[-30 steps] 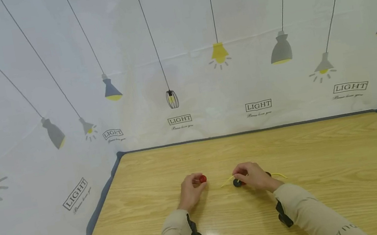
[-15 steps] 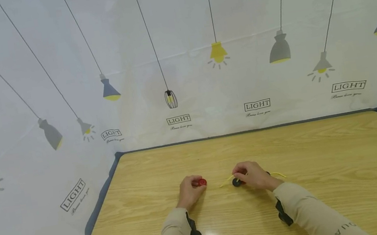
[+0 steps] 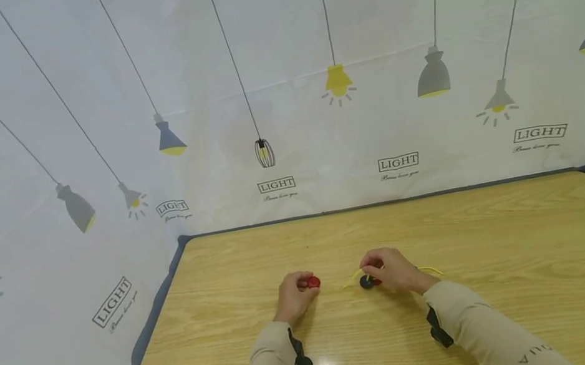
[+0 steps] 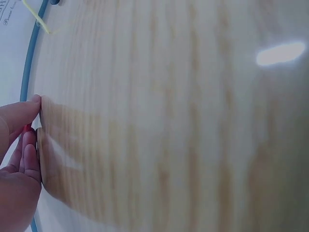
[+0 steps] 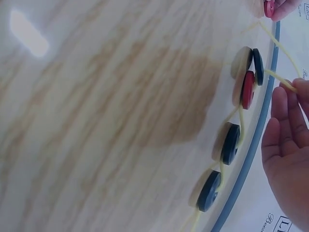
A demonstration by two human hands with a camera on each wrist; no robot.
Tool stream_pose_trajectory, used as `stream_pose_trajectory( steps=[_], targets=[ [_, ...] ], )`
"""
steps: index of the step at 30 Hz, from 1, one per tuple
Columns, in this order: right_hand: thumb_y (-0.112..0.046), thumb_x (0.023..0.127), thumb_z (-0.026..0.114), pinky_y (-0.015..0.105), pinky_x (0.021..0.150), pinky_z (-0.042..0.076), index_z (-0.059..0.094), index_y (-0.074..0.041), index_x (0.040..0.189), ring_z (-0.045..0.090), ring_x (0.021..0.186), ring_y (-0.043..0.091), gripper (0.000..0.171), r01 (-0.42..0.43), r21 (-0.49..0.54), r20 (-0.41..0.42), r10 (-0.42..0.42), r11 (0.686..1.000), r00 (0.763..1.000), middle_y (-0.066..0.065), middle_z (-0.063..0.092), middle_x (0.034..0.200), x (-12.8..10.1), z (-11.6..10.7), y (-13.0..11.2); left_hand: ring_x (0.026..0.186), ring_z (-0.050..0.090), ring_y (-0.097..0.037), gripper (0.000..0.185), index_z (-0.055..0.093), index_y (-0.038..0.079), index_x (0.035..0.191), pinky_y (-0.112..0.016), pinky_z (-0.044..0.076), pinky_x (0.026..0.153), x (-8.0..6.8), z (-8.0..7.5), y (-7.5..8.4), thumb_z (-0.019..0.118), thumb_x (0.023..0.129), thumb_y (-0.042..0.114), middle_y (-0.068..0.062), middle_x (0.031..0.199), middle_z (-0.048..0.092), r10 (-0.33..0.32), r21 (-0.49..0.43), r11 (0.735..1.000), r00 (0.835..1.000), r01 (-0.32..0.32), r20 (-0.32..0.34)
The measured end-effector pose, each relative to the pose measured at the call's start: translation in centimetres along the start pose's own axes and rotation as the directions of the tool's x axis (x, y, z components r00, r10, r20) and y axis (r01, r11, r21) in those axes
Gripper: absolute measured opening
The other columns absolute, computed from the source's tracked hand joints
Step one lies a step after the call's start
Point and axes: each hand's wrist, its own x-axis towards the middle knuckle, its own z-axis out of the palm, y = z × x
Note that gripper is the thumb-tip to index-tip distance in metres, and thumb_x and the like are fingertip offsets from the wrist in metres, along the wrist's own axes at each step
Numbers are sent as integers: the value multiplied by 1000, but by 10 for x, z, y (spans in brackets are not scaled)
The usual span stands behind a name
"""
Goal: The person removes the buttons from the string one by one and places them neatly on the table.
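My left hand point(image 3: 292, 296) pinches a red button point(image 3: 314, 282) between thumb and fingers, its round face turned toward the head camera. In the left wrist view only a red sliver of that button point(image 4: 27, 127) shows between the fingertips. To the right, my right hand point(image 3: 393, 271) pinches a yellow string point(image 5: 282, 81) near one end, and the loose end bends down toward the table. Strung along it are a dark button point(image 5: 258, 66), a second red button point(image 5: 248, 90) and more dark buttons point(image 5: 231, 144). From the head view my right hand covers most of them.
The wooden table point(image 3: 511, 276) has a dark blue edge and meets a pale curtain point(image 3: 313, 129) printed with lamps at the back and left. The string's tail point(image 3: 432, 270) lies on the table right of my right hand.
My left hand has turned the red button so its flat face shows, and lowered it slightly. The right hand stays nearly still, keeping its pinch on the string.
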Motion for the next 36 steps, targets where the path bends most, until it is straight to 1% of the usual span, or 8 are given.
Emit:
stream_pose_trajectory(
  steps=[5, 8, 13, 15, 18, 24, 29, 36],
  targets=[
    [-5, 86, 56, 23, 57, 47, 61, 0, 86, 55, 69, 14, 7, -5, 8, 9, 5, 1000, 1000, 7, 60, 78, 0, -1, -3, 81, 53, -26, 30, 59, -7, 103, -33, 47, 69, 0, 1, 0, 67, 74, -3, -16, 91, 52, -8, -2, 1000, 1000, 8, 7],
    [-4, 86, 56, 23, 56, 47, 61, 0, 86, 55, 69, 14, 7, -17, 12, 8, 17, 1000, 1000, 7, 60, 78, -1, -1, -3, 82, 51, -25, 30, 59, -7, 104, -33, 46, 69, 1, 2, -1, 67, 75, -3, -15, 91, 52, -2, 5, 1000, 1000, 2, 7],
    [-4, 86, 55, 24, 58, 46, 62, 0, 87, 55, 70, 13, 8, -27, 11, 2, 27, 1000, 1000, 7, 60, 79, -3, 0, -3, 82, 51, -24, 30, 59, -6, 103, -31, 45, 69, 0, 4, -2, 67, 75, -2, -13, 91, 52, 19, 29, 999, 1000, -19, -8],
    [-4, 86, 55, 24, 59, 46, 62, 1, 87, 55, 70, 14, 8, -15, 8, 0, 15, 1000, 1000, 8, 61, 80, -3, 0, -2, 82, 51, -25, 31, 58, -7, 103, -31, 45, 69, 0, 5, -2, 68, 74, -2, -14, 90, 53, 30, 33, 999, 999, -30, -18],
    [-4, 86, 55, 24, 59, 47, 62, 1, 87, 56, 71, 16, 8, -21, 18, -1, 21, 1000, 1000, 8, 61, 80, -4, 0, -2, 83, 51, -25, 33, 58, -8, 104, -30, 45, 70, -1, 5, -2, 68, 74, -2, -14, 91, 53, 28, 27, 999, 999, -28, -32],
    [-4, 86, 55, 22, 57, 47, 62, 0, 87, 57, 72, 20, 8, -32, 42, 2, 32, 999, 999, 8, 60, 80, -2, 1, -1, 85, 52, -27, 33, 56, -9, 106, -33, 46, 72, -1, 5, -2, 66, 75, 0, -16, 93, 54, 15, -23, 1000, 998, -17, -60],
    [-5, 86, 55, 22, 56, 47, 62, -1, 87, 57, 72, 19, 8, -27, 39, 3, 27, 999, 1000, 7, 60, 80, -2, 0, -1, 84, 53, -26, 32, 56, -7, 106, -32, 46, 73, 0, 10, 4, 66, 77, 2, -16, 93, 55, 12, -69, 997, 997, -17, -78],
    [-3, 86, 55, 23, 55, 48, 62, 0, 88, 57, 71, 21, 7, -35, 49, 11, 34, 998, 999, 8, 60, 80, -1, 2, -3, 84, 54, -24, 28, 58, -4, 105, -31, 47, 73, 1, 25, 20, 64, 79, 3, -14, 94, 56, 71, -130, 988, 996, -78, -59]
  ],
)
